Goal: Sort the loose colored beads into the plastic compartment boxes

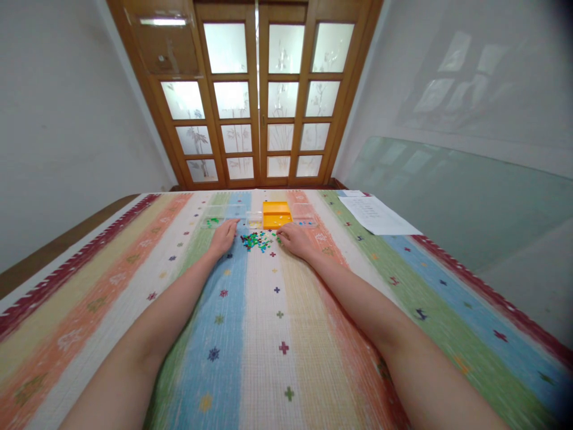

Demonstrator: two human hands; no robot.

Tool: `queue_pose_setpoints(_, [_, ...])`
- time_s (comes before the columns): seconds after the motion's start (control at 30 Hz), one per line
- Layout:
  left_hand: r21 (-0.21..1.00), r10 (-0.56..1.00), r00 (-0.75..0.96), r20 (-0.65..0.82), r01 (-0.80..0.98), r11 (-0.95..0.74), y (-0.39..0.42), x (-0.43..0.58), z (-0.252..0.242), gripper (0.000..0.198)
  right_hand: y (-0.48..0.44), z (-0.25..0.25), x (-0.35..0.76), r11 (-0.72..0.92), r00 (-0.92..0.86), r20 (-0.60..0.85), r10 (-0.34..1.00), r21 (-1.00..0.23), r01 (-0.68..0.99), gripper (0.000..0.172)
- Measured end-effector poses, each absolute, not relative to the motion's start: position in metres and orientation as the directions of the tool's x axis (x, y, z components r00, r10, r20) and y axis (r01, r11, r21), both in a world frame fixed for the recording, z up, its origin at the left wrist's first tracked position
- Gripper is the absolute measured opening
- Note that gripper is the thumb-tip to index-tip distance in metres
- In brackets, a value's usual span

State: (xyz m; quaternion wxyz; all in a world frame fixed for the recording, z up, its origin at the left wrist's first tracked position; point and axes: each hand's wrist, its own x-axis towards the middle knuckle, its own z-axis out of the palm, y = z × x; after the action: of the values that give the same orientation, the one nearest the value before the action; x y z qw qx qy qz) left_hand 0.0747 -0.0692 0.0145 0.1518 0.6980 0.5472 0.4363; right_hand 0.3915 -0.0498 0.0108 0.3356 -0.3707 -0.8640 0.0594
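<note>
Your left hand (224, 236) and right hand (293, 238) lie flat, gripping nothing, flanking the bead pile (258, 241); a careless sweep may scatter it across the striped cloth (268, 334).

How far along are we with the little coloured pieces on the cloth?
Early, it seems. Done: a few green pieces lie in the left clear tray, and a few blue pieces in the right clear tray. In hand: the left hand and right hand flank the mixed pile, fingertips at its edges. Left: most of that pile is unsorted on the cloth.
</note>
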Motion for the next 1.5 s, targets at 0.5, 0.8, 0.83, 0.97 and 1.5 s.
queue_pose_setpoints(0.5, [0.883, 0.964, -0.112, 0.240, 0.437, -0.170, -0.059, 0.059, 0.012, 0.035, -0.051, 0.013, 0.392, 0.702, -0.510, 0.502, 0.698, -0.339, 0.627, 0.016])
queue_pose_setpoints(0.8, [0.426, 0.901, 0.295, 0.318, 0.804, -0.414, -0.072, 0.066, 0.016, 0.019, -0.050, 0.012, 0.390, 0.702, -0.516, 0.498, 0.697, -0.327, 0.632, 0.015])
queue_pose_setpoints(0.83, [0.407, 0.897, 0.307, 0.319, 0.810, -0.422, -0.072, 0.066, 0.016, 0.018, -0.050, 0.012, 0.390, 0.703, -0.517, 0.498, 0.696, -0.325, 0.633, 0.015])
queue_pose_setpoints(0.97, [0.416, 0.896, 0.284, 0.341, 0.809, -0.415, -0.070, 0.066, 0.013, 0.014, -0.048, 0.010, 0.391, 0.708, -0.520, 0.502, 0.691, -0.327, 0.626, 0.015])
queue_pose_setpoints(1.5, [0.697, 0.927, -0.072, 0.368, 0.682, -0.224, -0.067, 0.062, 0.016, 0.015, -0.048, 0.009, 0.391, 0.698, -0.514, 0.489, 0.705, -0.353, 0.623, 0.016])
